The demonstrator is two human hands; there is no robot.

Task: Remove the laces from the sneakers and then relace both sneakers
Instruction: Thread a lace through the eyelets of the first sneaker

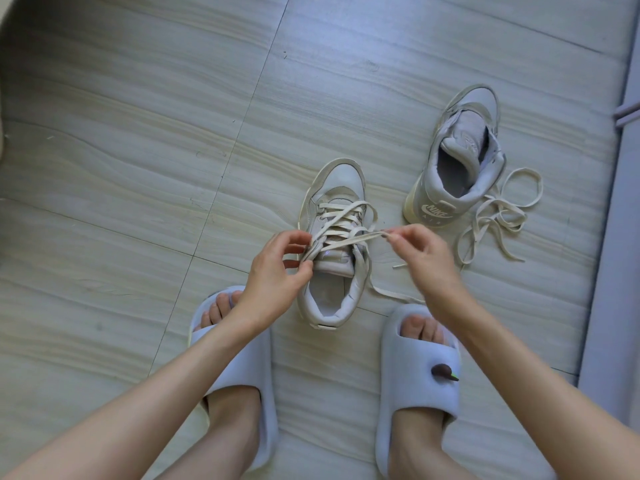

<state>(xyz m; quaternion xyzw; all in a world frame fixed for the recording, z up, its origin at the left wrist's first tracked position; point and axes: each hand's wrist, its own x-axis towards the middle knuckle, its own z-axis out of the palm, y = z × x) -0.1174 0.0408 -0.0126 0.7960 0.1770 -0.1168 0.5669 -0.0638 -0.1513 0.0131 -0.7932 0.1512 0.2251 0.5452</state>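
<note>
1. Between my two hands, the near sneaker (334, 251) stands on the floor (138, 168), its cream lace (341, 223) crossed through the eyelets.
2. My left hand (277, 271) forms a curled grip, pinching the lace at the sneaker's left edge.
3. My right hand (424, 252) pinches a taut lace strand stretched across the tongue.
4. Beyond my right grip, the second sneaker (457, 157) stands unlaced, its loose lace (498, 216) heaped just beside it.
5. Below both grips, my feet wear pale slides (415, 386).
</note>
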